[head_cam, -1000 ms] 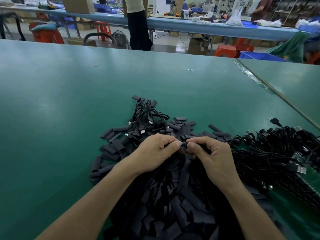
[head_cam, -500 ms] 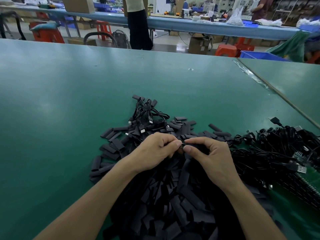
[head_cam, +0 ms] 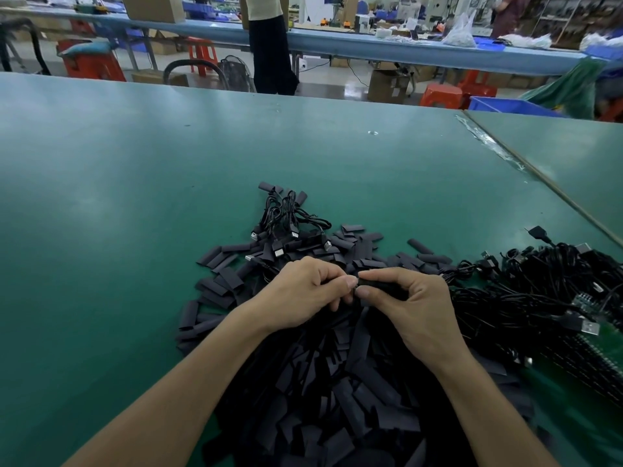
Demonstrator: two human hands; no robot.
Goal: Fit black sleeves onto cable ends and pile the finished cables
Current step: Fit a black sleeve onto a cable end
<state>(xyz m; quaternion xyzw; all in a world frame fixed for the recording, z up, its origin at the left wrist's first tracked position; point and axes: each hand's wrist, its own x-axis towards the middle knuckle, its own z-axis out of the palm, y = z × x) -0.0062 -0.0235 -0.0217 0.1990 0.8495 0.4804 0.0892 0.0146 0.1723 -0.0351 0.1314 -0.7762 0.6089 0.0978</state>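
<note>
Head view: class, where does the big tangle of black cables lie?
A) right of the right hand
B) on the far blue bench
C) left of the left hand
A: the big tangle of black cables spreads over the green table just right of the right hand, which with the left hand pinches a black sleeve.

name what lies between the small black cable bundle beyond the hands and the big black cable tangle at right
Head view: loose flat black sleeves on green table, between bundle and tangle.

On the green table [head_cam: 135, 197] lay a heap of flat black sleeves [head_cam: 337, 399]; a small black cable bundle [head_cam: 286, 220] behind it, tangled black cables [head_cam: 539, 291] right.
</note>
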